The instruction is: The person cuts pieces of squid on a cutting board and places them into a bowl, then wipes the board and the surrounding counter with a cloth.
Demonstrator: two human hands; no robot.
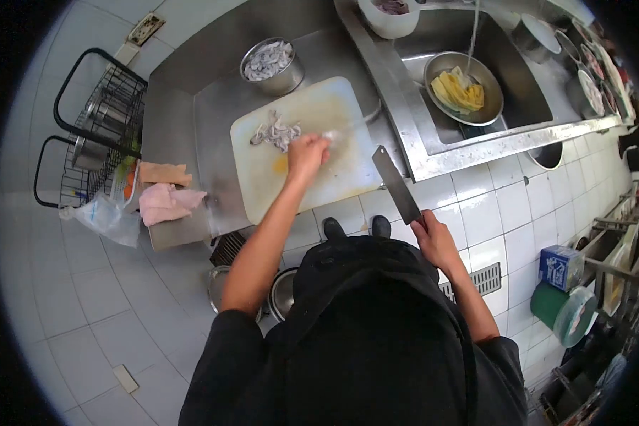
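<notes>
Stainless steel makes up the table (213, 131) before me, with the sink (536, 99) set to its right and white tiles (486, 195) on the floor below. Water runs into a pan (497, 74) in the sink, where something yellow and cloth-like (458, 91) lies.

On the white cutting board (263, 188) sits a small heap of pale, greyish pieces (270, 133), near its far left part. They look like seafood, though I cannot tell which kind. A steel pot (285, 82) full of similar pieces (268, 59) stands just behind the board.

My left hand (307, 156) is over the board beside the heap, fingers curled in. Something small and whitish blurs at the fingertips, and I cannot tell whether I am gripping it. My right hand (437, 240) is closed around the handle of a cleaver (399, 188), its blade out past the board's right edge, away from the pieces.

I judge this to be a sorting or gathering step between cuts, as the blade is held aside while the left hand works by the heap. If more cutting is due, the next move calls for steadying the pieces with curled fingers, then bringing the blade in over the board, clear of the knuckles.
</notes>
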